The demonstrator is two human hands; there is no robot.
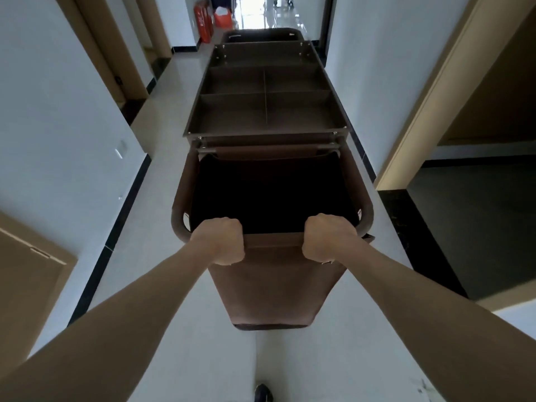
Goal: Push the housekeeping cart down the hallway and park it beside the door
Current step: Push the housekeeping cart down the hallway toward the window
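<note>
Cart [265, 111] between doorways [475, 158], mid-hallway

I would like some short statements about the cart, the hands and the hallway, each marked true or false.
1. Both the left hand and the right hand grip the cart's handle bar. True.
2. The top tray is full of folded towels. False: its compartments are bare.
3. Red fire extinguishers stand far ahead on the left. True.
4. The fabric bag sits at the cart's far end only. False: one hangs right behind the handle.
</note>
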